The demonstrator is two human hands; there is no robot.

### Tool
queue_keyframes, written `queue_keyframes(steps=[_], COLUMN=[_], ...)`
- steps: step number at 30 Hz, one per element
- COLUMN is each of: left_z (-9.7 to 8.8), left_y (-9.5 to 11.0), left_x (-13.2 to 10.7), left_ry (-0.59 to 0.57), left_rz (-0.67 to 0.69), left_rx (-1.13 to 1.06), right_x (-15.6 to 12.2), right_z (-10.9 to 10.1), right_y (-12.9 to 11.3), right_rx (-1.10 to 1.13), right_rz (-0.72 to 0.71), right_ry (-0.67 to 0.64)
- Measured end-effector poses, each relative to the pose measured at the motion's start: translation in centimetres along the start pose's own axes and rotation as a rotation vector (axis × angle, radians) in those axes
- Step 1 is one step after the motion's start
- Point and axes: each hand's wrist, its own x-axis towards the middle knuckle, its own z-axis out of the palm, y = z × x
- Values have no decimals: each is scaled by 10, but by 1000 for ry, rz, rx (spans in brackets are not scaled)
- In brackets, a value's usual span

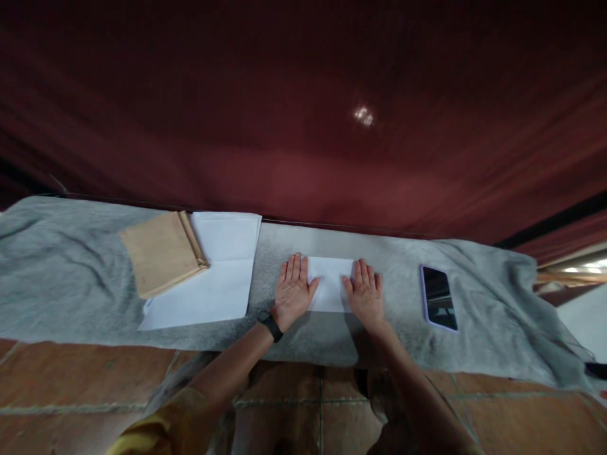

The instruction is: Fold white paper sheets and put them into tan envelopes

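A small white sheet of paper [331, 285] lies flat on the grey cloth before me. My left hand [293, 289] rests flat at its left edge, fingers stretched out and thumb reaching onto the paper. At the right edge my right hand [365, 292] lies flat in the same way, its thumb also over the sheet. Neither hand grips anything. Whether the sheet is folded, I cannot tell. A dark watch [270, 325] is on my left wrist.
Left of my hands lies a stack of larger white paper [222, 287], partly under brown paper envelopes [164, 256]. A phone [439, 297] in a lilac case is to the right. Grey cloth [71, 272] covers the long surface, which meets a dark red wall [265, 170].
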Motion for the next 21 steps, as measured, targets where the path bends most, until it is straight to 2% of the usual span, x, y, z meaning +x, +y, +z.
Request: queue_keyframes(steps=[6,9,13,17,21], left_z=[-3,-2,3,7,4], left_y=[-2,10,28,31,25], left_x=[-1,-2,-4,-6,-7], left_ry=[75,105,50,2,28], left_rz=[-29,35,172,183,186], left_rx=[3,-22,-32,-4,-31], right_x=[1,2,2,1,0], right_z=[-1,1,2,1,0], right_y=[0,-13,-38,-48,-38], right_rx=[-13,74,189,183,122], right_rz=[64,-36,-231,-240,-252], right_ry=[31,56,-14,-74,-48])
